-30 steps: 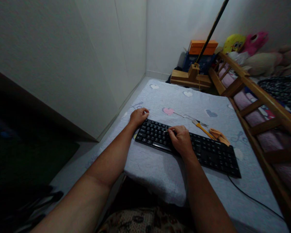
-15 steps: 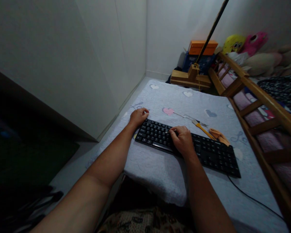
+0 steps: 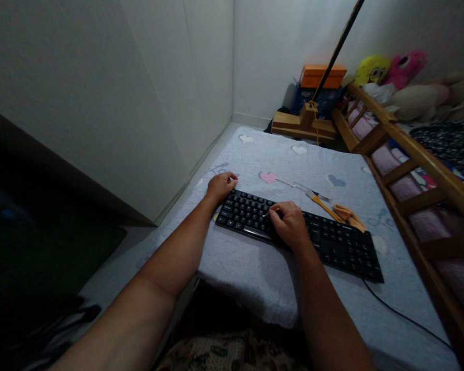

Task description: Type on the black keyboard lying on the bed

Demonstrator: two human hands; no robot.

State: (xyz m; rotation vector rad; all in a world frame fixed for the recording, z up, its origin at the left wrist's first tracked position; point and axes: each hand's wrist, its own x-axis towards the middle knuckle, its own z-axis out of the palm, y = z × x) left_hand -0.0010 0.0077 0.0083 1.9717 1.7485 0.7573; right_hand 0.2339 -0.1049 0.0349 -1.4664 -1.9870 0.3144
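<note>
A black keyboard lies at a slant across the cloth-covered table. My left hand is at its far left corner, fingers curled, holding that end; where exactly the fingertips touch is hard to see. Over the middle of the keys, my right hand is closed in a pinch. A thin white-tipped stick, which looks like a cotton swab, pokes out of this pinch to the left, its tip down at the keys. The rest of the stick is hidden by the fingers.
Behind the keyboard lie a yellow-handled brush, a thin metal tool and an orange-brown cloth. A cable runs off to the right. A white cabinet stands left, a wooden bed rail right.
The swab's tip has shifted slightly toward me over the keys, with a small movement of my right fingers. My left hand and the keyboard have stayed in place.
</note>
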